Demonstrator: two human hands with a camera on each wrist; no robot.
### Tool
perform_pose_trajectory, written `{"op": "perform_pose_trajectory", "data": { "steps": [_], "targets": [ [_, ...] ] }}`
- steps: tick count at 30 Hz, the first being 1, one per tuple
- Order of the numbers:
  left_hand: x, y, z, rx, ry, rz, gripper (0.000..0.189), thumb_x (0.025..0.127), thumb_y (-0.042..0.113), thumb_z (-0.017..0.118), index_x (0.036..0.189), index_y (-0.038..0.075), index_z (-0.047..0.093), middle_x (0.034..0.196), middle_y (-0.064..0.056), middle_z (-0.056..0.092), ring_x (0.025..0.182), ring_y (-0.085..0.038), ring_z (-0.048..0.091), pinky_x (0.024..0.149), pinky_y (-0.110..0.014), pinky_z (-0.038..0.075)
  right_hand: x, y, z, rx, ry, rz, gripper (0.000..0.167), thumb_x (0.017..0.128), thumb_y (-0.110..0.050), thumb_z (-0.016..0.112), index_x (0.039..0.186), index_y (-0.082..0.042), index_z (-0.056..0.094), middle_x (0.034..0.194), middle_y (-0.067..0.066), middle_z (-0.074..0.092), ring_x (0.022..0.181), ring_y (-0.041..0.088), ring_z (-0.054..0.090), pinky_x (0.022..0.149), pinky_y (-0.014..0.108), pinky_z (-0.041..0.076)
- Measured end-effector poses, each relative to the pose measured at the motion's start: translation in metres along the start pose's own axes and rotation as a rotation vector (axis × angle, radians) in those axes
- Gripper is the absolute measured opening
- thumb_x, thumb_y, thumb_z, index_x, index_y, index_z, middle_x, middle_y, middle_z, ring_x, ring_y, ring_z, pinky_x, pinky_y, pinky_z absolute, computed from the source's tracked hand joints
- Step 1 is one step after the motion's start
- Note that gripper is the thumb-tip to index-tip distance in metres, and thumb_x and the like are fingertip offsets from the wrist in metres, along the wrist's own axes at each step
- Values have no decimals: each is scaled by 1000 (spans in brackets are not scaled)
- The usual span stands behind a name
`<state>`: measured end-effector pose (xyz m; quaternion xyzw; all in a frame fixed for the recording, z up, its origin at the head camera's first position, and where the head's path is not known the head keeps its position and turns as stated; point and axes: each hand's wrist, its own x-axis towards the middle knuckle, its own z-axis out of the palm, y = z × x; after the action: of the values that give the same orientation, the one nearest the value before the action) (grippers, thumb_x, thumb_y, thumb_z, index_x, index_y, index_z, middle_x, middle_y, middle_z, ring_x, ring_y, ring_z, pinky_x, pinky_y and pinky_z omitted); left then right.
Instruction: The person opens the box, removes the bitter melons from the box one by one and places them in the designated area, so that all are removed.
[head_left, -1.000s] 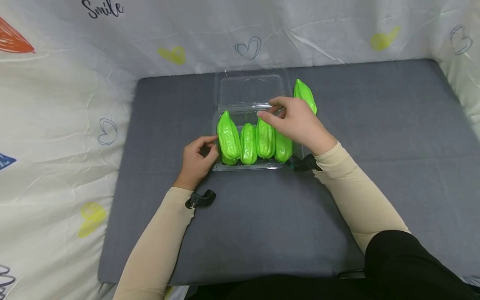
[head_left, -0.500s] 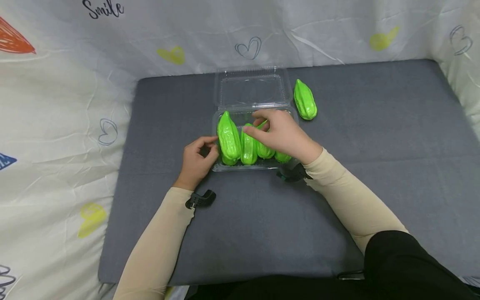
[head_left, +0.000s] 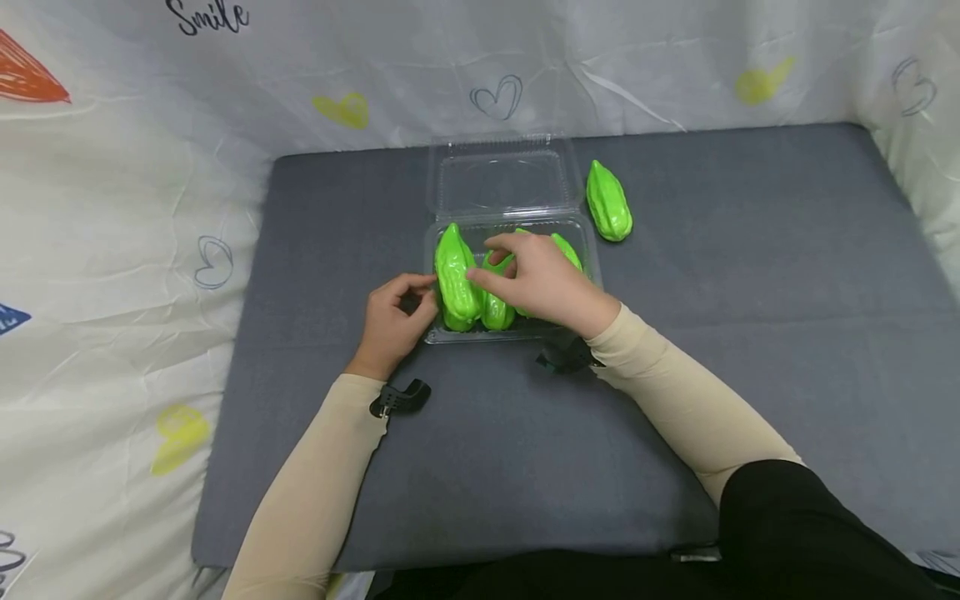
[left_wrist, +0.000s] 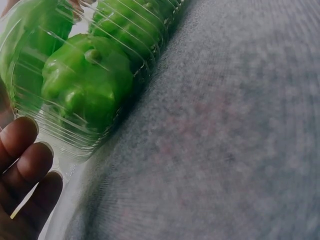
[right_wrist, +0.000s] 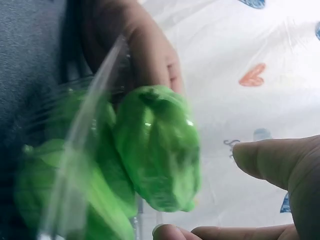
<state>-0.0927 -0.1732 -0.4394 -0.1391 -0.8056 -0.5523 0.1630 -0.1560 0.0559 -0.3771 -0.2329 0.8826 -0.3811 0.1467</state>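
Note:
A clear plastic clamshell box (head_left: pixel 592 258) holds several glossy, ribbed green peppers. The leftmost upper pepper (head_left: pixel 454 265) lies on top of another, sticking up above the rim. My right hand (head_left: pixel 536 279) hovers over the middle of the box, hiding part of the peppers. In the right wrist view its thumb (right_wrist: pixel 272 160) and fingers stay apart from the raised pepper (right_wrist: pixel 160 150). At the box's left wall rests my left hand (head_left: pixel 395 325), fingertips against the plastic. The left wrist view shows its fingers (left_wrist: pixel 30 165) beside the clear wall; its thumb is hidden there.
The hinged clear lid (head_left: pixel 502 179) lies back behind the box. One loose green pepper (head_left: pixel 609 202) sits on the grey table (head_left: pixel 750 292) to the right of the lid. A white printed cloth (head_left: pixel 420 67) borders the table at the back and sides.
My right hand has moved left and nearer to me, from the box's right side to over its middle, uncovering the loose pepper. The left hand has stayed at the box's wall.

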Motion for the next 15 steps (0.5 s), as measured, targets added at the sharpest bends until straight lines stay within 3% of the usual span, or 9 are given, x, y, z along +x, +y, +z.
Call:
{"op": "perform_pose_trajectory", "data": {
  "steps": [10, 15],
  "targets": [
    [1, 0, 1, 6, -5, 6, 20, 90, -16, 64, 108, -16, 71, 87, -31, 69, 80, -1, 58, 75, -22, 48, 4, -1, 12, -35, -33, -4, 79, 98, -52, 69, 151, 4, 52, 127, 13, 71, 84, 18, 71, 78, 38, 57],
    [1, 1, 2, 18, -3, 10, 19, 90, -16, 64, 107, -16, 72, 87, -30, 69, 80, -3, 58, 74, -33, 51, 5, 0, 15, -74, -26, -30, 80, 98, -53, 68, 149, 6, 52, 124, 15, 72, 92, 22, 71, 86, 41, 57]
  ]
}}
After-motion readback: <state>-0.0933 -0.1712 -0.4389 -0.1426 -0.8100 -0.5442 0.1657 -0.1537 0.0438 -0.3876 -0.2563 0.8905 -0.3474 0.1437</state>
